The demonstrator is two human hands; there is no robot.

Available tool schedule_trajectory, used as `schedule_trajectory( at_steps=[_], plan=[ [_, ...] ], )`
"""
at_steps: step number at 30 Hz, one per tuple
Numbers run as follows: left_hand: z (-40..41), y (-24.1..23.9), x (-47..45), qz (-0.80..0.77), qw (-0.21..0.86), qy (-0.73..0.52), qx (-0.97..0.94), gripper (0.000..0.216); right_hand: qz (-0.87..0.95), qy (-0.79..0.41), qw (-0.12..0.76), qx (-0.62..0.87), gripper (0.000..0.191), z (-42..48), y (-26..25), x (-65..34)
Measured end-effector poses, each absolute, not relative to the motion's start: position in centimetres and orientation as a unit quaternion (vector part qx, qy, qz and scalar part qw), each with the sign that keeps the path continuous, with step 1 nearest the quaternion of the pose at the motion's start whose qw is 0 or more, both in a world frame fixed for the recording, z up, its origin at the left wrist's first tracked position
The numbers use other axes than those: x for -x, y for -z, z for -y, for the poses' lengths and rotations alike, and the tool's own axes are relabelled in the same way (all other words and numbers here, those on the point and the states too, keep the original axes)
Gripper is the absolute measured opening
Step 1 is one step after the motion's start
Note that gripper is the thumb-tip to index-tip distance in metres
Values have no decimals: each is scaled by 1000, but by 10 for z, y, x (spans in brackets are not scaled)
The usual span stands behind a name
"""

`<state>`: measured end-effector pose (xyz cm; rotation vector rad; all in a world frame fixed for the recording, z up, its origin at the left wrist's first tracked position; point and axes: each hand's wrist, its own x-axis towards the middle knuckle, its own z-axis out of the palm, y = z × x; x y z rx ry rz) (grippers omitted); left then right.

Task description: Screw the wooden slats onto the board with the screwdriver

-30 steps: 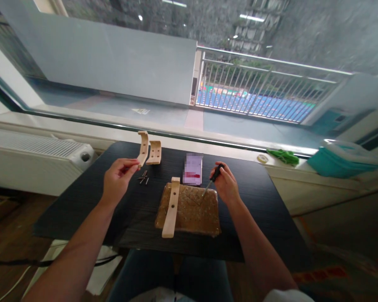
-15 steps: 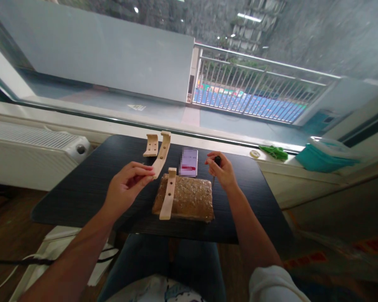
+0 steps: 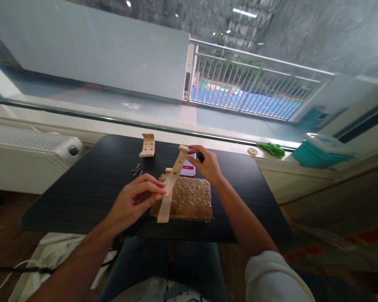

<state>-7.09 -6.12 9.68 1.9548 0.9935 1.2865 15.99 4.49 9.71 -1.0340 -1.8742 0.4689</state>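
Between the thumb and fingers of my left hand (image 3: 138,200) is the near end of a curved wooden strip (image 3: 175,172) with holes, tilted above the table. My right hand (image 3: 209,164) is closed round the black handle of a screwdriver (image 3: 200,157), its fingertips at the strip's far end. The screwdriver's shaft is hidden. Beneath the strip, a similar wooden strip (image 3: 164,211) lies across a brown, rough-topped block (image 3: 193,197), partly covered from view. A phone (image 3: 189,169) lies behind the block, partly hidden by the strip and my right hand.
A short wooden piece with holes (image 3: 148,145) stands at the back of the dark table (image 3: 82,184). Several small screws (image 3: 136,169) lie left of the block. On the windowsill are a tape roll (image 3: 252,152), a green cloth (image 3: 272,149) and a teal box (image 3: 318,155).
My left hand has carried the wooden strip right, over the block. My right hand has moved left to its far end with the screwdriver. The screws have come into view.
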Motion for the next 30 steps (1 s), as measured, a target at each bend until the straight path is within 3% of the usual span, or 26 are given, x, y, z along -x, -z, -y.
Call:
schedule_trajectory(
  at_steps=[12,30],
  plan=[
    [54,-94,67,-314,369,-408,-774,10,760,-177,442,442,7,-50,-81,-172],
    [45,-86,63,-312,300,-248,-866,32,798,-183,361,447,7,-39,-61,-163]
  ],
)
